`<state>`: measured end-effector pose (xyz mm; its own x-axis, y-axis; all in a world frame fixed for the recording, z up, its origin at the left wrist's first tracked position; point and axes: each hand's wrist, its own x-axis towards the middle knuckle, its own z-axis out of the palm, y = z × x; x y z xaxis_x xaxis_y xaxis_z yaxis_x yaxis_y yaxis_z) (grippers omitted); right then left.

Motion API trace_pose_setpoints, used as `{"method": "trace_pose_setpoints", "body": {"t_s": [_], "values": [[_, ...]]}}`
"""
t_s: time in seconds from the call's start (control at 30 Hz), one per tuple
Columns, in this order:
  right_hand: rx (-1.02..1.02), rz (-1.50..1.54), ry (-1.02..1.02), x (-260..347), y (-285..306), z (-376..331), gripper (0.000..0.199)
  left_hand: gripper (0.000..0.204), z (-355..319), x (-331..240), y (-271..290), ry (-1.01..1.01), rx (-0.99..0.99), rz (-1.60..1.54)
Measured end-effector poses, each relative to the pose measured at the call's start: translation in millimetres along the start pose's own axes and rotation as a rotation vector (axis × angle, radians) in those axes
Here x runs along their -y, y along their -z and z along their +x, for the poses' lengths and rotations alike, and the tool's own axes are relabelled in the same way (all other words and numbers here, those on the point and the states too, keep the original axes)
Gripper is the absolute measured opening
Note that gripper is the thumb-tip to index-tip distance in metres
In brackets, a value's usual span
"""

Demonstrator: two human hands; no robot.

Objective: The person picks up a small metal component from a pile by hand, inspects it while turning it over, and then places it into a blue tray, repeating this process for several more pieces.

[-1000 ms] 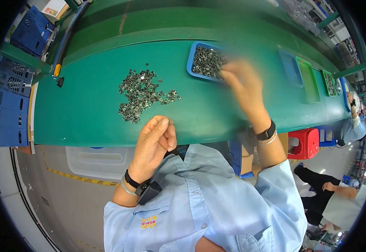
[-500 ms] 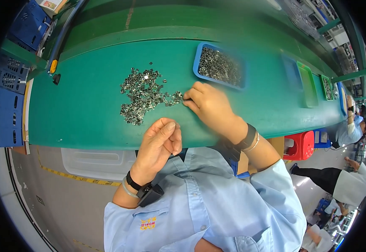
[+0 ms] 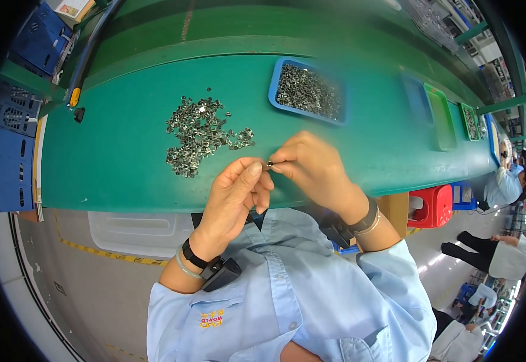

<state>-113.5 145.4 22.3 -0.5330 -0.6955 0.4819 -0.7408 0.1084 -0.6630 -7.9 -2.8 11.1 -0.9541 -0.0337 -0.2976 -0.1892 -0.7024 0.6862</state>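
Both hands meet over the near edge of the long green work table [image 3: 124, 169], and between their fingertips sits one small dark metal part [image 3: 269, 163]. The left hand [image 3: 234, 196] comes up from below with its fingers curled narrow, the thumb and forefinger tips pressed toward the part. The right hand [image 3: 312, 168] reaches in from the other side, its fingers also drawn close together and pinched on the same part. Whether each hand truly grips it or one merely touches it cannot be told, since the piece is very small.

Taking the loose heap of small grey metal pieces [image 3: 199, 134] on the table as the landmark: the held part is just to the right of the heap and a little nearer the person, close to the heap's trailing edge. The blue rectangular plastic tray [image 3: 273, 90], filled with more of the same grey pieces, lies to the right of the heap and farther from the person, apart from both hands. A green shallow tray [image 3: 441, 117] stands well to the right of the heap, beyond the blue tray.

Each wrist carries a dark band, and the sleeves are light blue. Blue plastic crates [image 3: 6, 151] stand to the left of the heap, off the table's end. A red plastic stool [image 3: 432, 205] shows far right of the heap, below the table edge.
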Motion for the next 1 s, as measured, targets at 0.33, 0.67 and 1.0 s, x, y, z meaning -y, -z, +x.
{"method": "trace_pose_setpoints", "body": {"t_s": [0.33, 0.67, 1.0], "values": [[-0.090, 0.033, -0.006, 9.4, -0.6, -15.5, 0.018, 0.021, -0.4, 7.6, -5.3, 0.019, 0.075, -0.044], [-0.088, 0.089, 0.010, 15.4, -1.5, -16.1, 0.017, 0.016, -6.8, 6.8, -3.7, -0.010, 0.111, -0.044], [-0.121, 0.195, -0.042, 25.0, -9.0, -19.5, 0.015, 0.012, -5.0, 25.1, 2.0, -0.056, 0.242, -0.284]]}}
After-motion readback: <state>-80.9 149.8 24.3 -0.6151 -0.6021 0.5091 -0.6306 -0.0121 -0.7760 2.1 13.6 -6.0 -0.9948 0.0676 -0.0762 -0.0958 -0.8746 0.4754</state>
